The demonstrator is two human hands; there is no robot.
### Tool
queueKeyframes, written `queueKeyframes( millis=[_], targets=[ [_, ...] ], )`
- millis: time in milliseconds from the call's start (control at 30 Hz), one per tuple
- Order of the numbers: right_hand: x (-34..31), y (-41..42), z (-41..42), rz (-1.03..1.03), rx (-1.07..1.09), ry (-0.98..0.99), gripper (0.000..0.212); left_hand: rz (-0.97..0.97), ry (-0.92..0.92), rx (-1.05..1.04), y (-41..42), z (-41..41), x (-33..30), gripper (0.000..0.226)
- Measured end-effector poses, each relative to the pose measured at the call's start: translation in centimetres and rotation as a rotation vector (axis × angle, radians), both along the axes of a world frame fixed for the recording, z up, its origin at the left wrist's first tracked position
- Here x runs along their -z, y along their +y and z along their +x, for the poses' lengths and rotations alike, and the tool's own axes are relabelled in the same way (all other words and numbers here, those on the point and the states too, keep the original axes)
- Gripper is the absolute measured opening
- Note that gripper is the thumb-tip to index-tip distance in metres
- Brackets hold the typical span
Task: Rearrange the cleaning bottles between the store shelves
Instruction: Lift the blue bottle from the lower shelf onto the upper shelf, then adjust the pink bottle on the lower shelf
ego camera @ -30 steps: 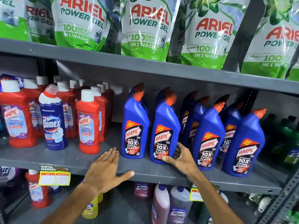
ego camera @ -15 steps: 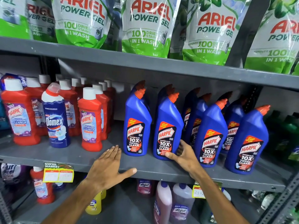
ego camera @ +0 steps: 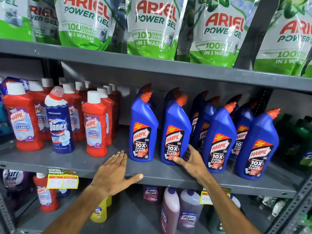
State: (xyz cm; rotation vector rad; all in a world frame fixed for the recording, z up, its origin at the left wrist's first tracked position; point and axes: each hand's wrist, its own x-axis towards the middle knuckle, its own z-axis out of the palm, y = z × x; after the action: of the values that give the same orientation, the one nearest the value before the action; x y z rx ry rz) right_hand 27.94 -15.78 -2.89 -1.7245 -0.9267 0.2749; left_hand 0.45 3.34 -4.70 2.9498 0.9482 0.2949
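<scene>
Grey metal shelving point(ego camera: 168, 71) fills the view, three levels visible. Top level: row of green-and-white detergent pouches point(ego camera: 152, 27), upright, packed side by side.

Middle shelf point(ego camera: 81, 163): blue toilet-cleaner bottles point(ego camera: 221, 141) with orange angled caps stand right of centre, front row of four with more behind them. Left of those, across a bare gap, red bathroom-cleaner bottles point(ego camera: 96, 125) with white caps, several rows deep. One dark blue bottle with white shoulder point(ego camera: 60, 125) stands among the red ones at the front. Dark green bottles point(ego camera: 300, 135) at far right, in shadow, labels unreadable.

Lower shelf: pinkish-purple bottles point(ego camera: 170, 208) under the right arm, a yellow bottle point(ego camera: 99, 211) under the left wrist, one red bottle point(ego camera: 45, 193) at left. Yellow price tags point(ego camera: 62, 180) hang on the middle shelf's front edge at left; another tag sits partly behind the right forearm.

Second blue bottle from left point(ego camera: 175, 132): upright on the middle shelf, near the front edge, close beside its neighbours.

Right hand point(ego camera: 189, 159): wrapped around the lower right of that bottle, thumb across the label's bottom, fingers behind its side. Bottle base looks still on the shelf.

Left hand point(ego camera: 116, 173): flat, fingers spread, palm down on the shelf's front edge, grasping nothing. Fingertips just beside the leftmost blue bottle point(ego camera: 143, 129); can't tell whether they touch it.
</scene>
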Motion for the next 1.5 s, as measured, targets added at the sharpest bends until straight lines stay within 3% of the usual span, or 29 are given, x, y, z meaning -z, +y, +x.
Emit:
queueKeyframes(
  millis=[300,533,733,867,1000,1067,1233,1500],
  targets=[
    [-0.4,-0.6,-0.3,0.009,-0.044,0.039,0.070,-0.014,0.000,0.012,-0.2,-0.1,-0.4,0.140],
    [-0.6,-0.7,-0.4,-0.008,-0.063,0.041,0.063,-0.037,0.012,0.022,-0.4,-0.2,-0.8,0.142],
    [-0.6,-1.9,-2.6,0.015,0.085,-0.136,0.104,0.025,-0.099,0.000,-1.9,-1.0,-0.4,0.130],
    [2.4,-4.1,-6.5,0.203,0.274,-0.430,0.065,0.231,-0.290,0.137,-4.7,-2.8,4.0,0.107],
    [8.7,-6.0,-9.9,0.356,0.410,-0.712,0.034,0.207,-0.333,0.215,-6.8,-4.5,10.4,0.100],
    [12.2,-6.6,-11.0,0.307,0.411,-0.627,0.032,0.170,-0.262,0.233,-7.4,-5.0,13.2,0.099],
    [19.3,-7.1,-12.2,0.050,0.421,-0.137,0.043,0.023,-0.046,0.225,-6.8,-5.2,19.6,0.101],
    [28.1,-4.8,-11.7,-0.053,0.394,0.202,0.060,-0.169,0.092,0.186,-4.1,-2.1,28.8,0.109]
  ],
)
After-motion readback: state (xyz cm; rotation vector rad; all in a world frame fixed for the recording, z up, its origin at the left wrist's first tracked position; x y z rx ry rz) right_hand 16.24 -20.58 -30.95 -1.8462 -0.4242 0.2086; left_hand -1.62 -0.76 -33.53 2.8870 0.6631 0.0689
